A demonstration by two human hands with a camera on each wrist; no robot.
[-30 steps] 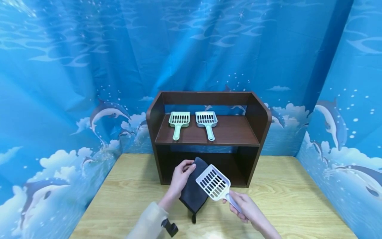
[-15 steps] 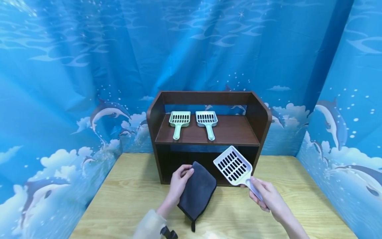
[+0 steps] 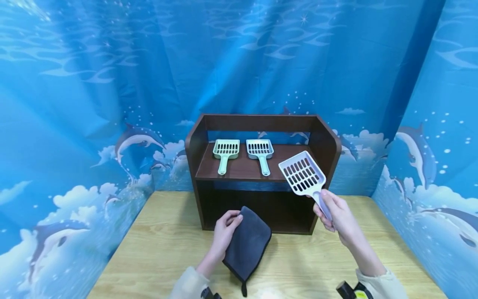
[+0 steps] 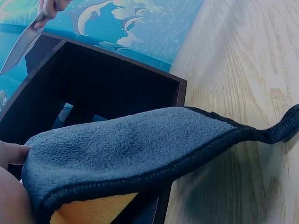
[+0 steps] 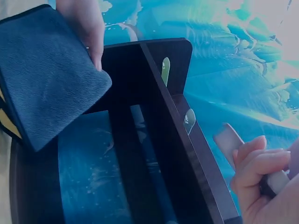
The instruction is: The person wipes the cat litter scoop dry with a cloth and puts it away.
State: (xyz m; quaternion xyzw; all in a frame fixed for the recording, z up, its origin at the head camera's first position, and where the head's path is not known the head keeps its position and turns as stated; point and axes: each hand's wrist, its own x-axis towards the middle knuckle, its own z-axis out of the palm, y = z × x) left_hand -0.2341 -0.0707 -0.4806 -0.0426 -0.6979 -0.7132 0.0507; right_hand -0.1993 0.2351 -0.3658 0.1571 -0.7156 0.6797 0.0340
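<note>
My right hand [image 3: 335,211] grips the handle of a pale lavender slotted litter scoop [image 3: 303,174], raised in front of the right end of the upper shelf. Its slotted head tilts up and to the left. My left hand [image 3: 225,232] pinches the upper corner of a dark grey cloth [image 3: 248,245] that hangs above the table with a loop at its lower corner. In the left wrist view the cloth [image 4: 126,144] shows a yellow underside. On the upper shelf lie a green litter scoop [image 3: 226,150] and a pale blue one [image 3: 260,150], handles toward me.
A dark brown two-level shelf [image 3: 257,232] stands at the back of the light wood table [image 3: 149,249]. Its side panels rise beside the upper level, the right one [image 3: 328,145] close to the held scoop. A blue ocean-print curtain [image 3: 239,58] hangs behind and on both sides.
My right hand has moved up and to the right with the lavender scoop, away from the cloth toward the upper shelf. The cloth has dropped slightly in my left hand and spread out.
</note>
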